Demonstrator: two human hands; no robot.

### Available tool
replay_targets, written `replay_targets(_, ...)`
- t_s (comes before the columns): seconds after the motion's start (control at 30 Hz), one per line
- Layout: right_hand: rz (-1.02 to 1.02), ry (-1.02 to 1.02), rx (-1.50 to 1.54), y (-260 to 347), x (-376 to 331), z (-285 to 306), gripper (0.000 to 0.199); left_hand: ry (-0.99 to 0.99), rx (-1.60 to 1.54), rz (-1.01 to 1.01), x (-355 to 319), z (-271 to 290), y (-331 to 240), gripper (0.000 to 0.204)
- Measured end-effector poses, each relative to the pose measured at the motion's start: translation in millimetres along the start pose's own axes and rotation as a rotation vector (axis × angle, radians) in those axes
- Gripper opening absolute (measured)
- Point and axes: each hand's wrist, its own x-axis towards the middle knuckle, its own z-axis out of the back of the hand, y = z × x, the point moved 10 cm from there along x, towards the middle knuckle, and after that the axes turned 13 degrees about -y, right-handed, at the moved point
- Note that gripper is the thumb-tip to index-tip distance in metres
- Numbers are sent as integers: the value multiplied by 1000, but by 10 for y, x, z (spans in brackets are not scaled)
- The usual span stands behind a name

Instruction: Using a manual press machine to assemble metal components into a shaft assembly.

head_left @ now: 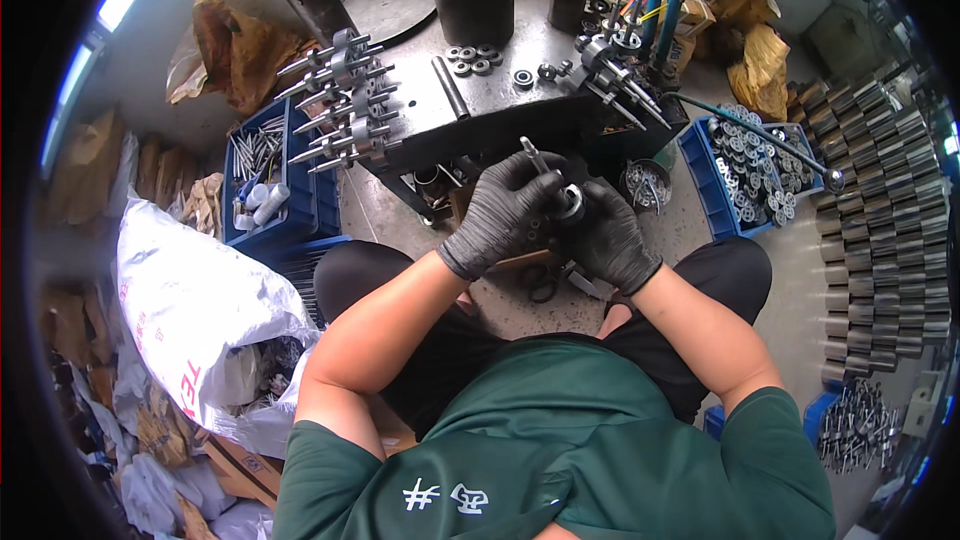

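Note:
Both my hands wear black gloves and meet over my lap, just below the metal work table [500, 110]. My left hand [505, 212] grips a thin steel shaft [532, 153] that points up and away from me. My right hand [605, 235] holds a round bearing-like ring [570, 202] at the shaft's lower end. Whether the ring sits fully on the shaft is hidden by my fingers.
Finished shafts with parts on them lie stacked at the table's left edge [340, 105] and right edge [625, 80]. Loose bearings [470, 60] sit on the table. Blue bins hold pins [262, 175] and round parts [750, 170]. Steel cylinders [880, 230] stand in rows at right. A white sack [190, 300] lies at left.

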Motion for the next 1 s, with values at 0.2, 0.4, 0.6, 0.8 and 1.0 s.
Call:
replay_targets(0.2,84,17,18,137,135,214,41,2,101,8,177,84,150,44)
replay_targets(0.4,-205,18,58,-44,125,235,41,5,28,-64,106,28,-54,44)
replay_targets(0.6,-113,-277,70,-70,293,640,40,-99,200,-174,117,251,-235,42)
replay_targets(0.8,-68,-257,-143,-80,66,510,39,-414,123,-427,78,854,-866,32)
replay_targets(1.0,-42,-286,-406,-139,52,527,54,-732,-200,-512,3,1873,-1483,10)
